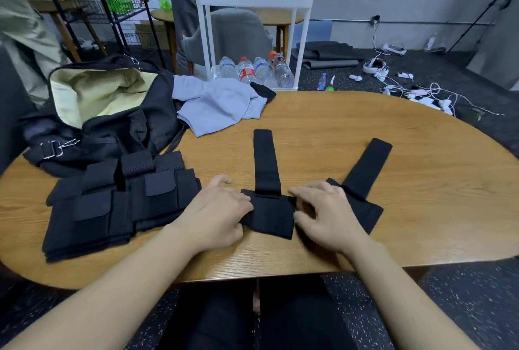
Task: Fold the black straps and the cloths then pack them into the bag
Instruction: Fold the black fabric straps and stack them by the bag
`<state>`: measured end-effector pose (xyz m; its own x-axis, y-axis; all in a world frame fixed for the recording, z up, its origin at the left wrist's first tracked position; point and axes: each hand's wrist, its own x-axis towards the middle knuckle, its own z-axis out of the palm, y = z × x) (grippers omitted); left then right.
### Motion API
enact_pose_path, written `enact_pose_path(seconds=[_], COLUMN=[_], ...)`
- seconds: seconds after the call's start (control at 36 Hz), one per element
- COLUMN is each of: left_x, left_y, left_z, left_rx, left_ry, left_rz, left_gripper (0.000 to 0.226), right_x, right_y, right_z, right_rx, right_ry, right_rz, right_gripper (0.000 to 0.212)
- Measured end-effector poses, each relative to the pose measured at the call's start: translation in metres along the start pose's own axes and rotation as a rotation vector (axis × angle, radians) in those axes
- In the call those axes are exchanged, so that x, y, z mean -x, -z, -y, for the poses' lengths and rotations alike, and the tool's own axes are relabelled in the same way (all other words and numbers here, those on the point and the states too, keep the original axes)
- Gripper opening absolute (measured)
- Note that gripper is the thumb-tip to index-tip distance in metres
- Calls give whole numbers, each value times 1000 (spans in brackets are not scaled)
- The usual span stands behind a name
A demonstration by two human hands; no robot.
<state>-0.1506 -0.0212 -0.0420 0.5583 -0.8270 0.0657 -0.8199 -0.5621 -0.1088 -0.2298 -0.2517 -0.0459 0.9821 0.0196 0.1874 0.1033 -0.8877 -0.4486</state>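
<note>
Wooden oval surface [365, 130] carries a flat black fabric strap [266, 181], long axis running toward frame top, its near end pinched between left hand [222, 209] and right hand [323, 209].

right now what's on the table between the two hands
The wide base of the middle black strap, flat on the table. The left hand and right hand hold its two edges, seen in the head view.

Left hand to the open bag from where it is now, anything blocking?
Probably yes. The left hand grips the near strap; the bag lies open further left. Only the low pile of folded straps lies between, easy to pass over.
</note>
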Motion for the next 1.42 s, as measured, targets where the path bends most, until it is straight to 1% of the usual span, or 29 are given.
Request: enact_pose_path(seconds=[0.06,0.11,0.17,0.19,0.25,0.31,0.36,0.39,0.42,0.5,0.56,0.64,0.75,0.92,1.0,1.06,1.14,1.22,1.25,1.31,1.36,1.42], left_x=[-2,-2,-1,0,0,0,-1,-3,-5,-13,-18,-26,-33,-39,-42,-43,-45,-46,-46,-46,-46,-44], left_y=[-1,-1,-1,-2,-2,-6,-12,-15,-18,-20,-23,-25,-21,-21,-20,-20,-18,-15,-14,-14,-14,-15], left_z=[0,-2,-3,-5,-9,-13,-16,-17,-17,-19,-19,-18,-16,-12,-9,-7,-5,-6,-6,-4,-2,0], left_rx=[40,130,262,340,515,670,735,738,738,710,722,761,778,784,783,740,602,477,443,366,266,265], left_ry=[24,78,159,202,302,398,453,476,497,553,588,657,659,688,697,686,651,622,624,619,539,402], left_rz=[-31,-72,-105,-129,-168,-174,-189,-200,-211,-250,-296,-282,-292,-250,-218,-176,-104,-43,-38,-68,-87,-40], left_gripper=[33,28,23,21,18,15,9,6,9,41,52,64,63,65,59,57,56,50,48,46,44,49], right_x=[4,5,5,4,2,-1,-6,-9,-12,-21,-27,-35,-43,-50,-52,-52,-51,-48,-47,-47,-47,-48], right_y=[-1,-5,-12,-14,-17,-18,-22,-24,-26,-35,-42,-50,-47,-46,-46,-45,-43,-41,-40,-39,-37,-36], right_z=[10,15,14,12,11,11,11,12,12,13,13,13,17,17,17,18,22,27,28,27,26,25], right_rx=[-8,37,85,87,43,-34,-145,-197,-235,-261,-276,-240,-215,-181,-181,-170,-70,80,141,239,286,323], right_ry=[17,34,40,30,11,-36,-122,-169,-215,-322,-388,-462,-485,-543,-581,-604,-624,-588,-551,-428,-292,-195], right_rz=[43,99,131,131,81,-7,-103,-138,-162,-202,-240,-271,-286,-260,-264,-252,-211,-186,-179,-167,-98,20], right_gripper=[55,64,69,67,54,38,23,19,16,11,14,22,26,31,34,39,52,61,59,49,41,43])
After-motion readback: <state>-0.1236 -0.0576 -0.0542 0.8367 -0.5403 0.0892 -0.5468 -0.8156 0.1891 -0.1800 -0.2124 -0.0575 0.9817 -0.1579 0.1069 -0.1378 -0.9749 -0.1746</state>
